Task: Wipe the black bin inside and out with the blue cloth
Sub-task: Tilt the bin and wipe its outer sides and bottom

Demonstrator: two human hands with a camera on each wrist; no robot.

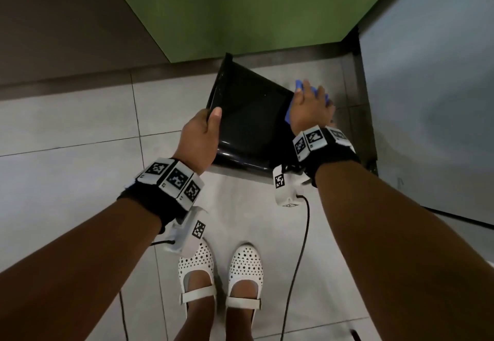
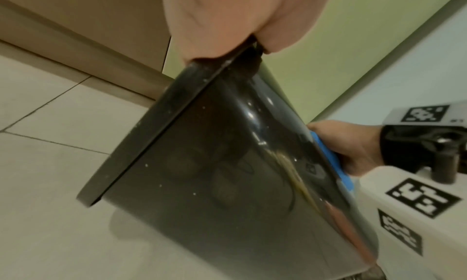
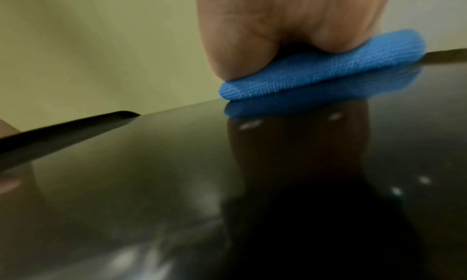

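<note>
Bin (image 1: 248,116), black and glossy, is tipped over above the pale tiled floor (image 1: 80,180), its rim on the far left and its base toward the person's white shoes (image 1: 222,274); whether any edge of it touches the floor cannot be told. The left hand (image 1: 200,137) grips the rim at the bin's near left corner, thumb on top and fingers curled under, and steadies it; the left wrist view shows the palm clamped on that edge. The right hand (image 1: 310,108) lies flat on the bin's right outer wall, fingers fairly straight and spread, pressing the folded blue cloth (image 1: 299,85) against the plastic; blue shows at the fingertips and beside the heel of the hand; the right wrist view shows the pad squashed between palm and wall.

The outside seems to be the part in hand at this moment, on the right wall. Pale specks and smears show on the wall facing the left wrist camera and near the cloth in the right wrist view, so much of the outer surface probably awaits a pass; a yellowish streak also marks that wall. Whether the inside has been wiped cannot be told, since the opening faces away from every camera. By this reckoning the job is somewhere in its middle at best; the other walls, the rim and the base likely remain, and perhaps the interior.
</note>
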